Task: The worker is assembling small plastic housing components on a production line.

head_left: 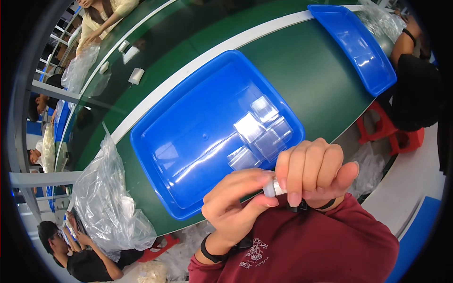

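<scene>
The head view showed the wearer's two hands close together, just off the near edge of a blue tray. The left hand (233, 198) pinched one end of a small whitish, translucent piece (270, 189) between thumb and fingertips. The right hand (311, 170) had its fingers curled over the other end, so both were narrowed on the same object; its exact kind could not be told, as the fingers covered much of it. A dark band (212, 252) circled the left wrist, and the wearer had on a maroon top (325, 245).

Inside the blue tray (193, 118), several flat, clear packets (264, 134) lay together at the right side, some overlapping. The tray rested on a green tabletop (306, 66), beside a white strip (264, 31) running along its far side. To the left, a large clear plastic bag (106, 198) drooped over the edge, and a second blue tray (356, 52) stood well apart at the upper right. Beyond the strip, a small white item (136, 76) lay on a green surface, and a person in a pale top (120, 8) leaned there. Red stools (380, 123) showed at the right.
</scene>
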The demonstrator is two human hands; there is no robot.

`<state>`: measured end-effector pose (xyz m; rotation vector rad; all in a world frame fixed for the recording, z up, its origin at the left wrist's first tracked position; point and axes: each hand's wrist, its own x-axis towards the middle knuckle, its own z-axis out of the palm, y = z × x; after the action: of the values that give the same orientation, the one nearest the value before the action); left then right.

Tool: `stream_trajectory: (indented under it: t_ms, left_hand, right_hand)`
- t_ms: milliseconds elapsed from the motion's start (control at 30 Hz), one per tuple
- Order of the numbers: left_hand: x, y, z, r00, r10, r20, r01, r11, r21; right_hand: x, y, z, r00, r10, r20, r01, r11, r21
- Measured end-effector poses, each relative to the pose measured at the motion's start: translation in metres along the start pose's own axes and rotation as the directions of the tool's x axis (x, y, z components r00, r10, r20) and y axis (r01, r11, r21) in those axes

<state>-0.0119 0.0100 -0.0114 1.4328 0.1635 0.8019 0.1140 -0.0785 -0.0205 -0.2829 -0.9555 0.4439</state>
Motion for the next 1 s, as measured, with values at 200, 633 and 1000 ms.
stream_trajectory:
  t_ms: [200, 633, 1000]
  left_hand:
    - [0.004, 0.003, -0.004, 0.991, 0.022, 0.132, -0.03, 0.998, 0.056]
    - [0.016, 0.025, 0.005, 0.972, -0.027, 0.231, -0.033, 0.967, 0.252]
    - [0.012, 0.005, -0.004, 0.975, -0.216, 0.046, 0.214, 0.976, 0.034]
  right_hand:
    - [0.003, -0.012, 0.01, 1.0, -0.019, -0.018, 0.021, 0.991, 0.133]
    - [0.007, -0.013, -0.001, 0.997, 0.024, -0.073, -0.004, 0.966, 0.26]
    - [0.03, -0.016, 0.015, 0.572, 0.557, -0.602, -0.318, 0.827, 0.463]
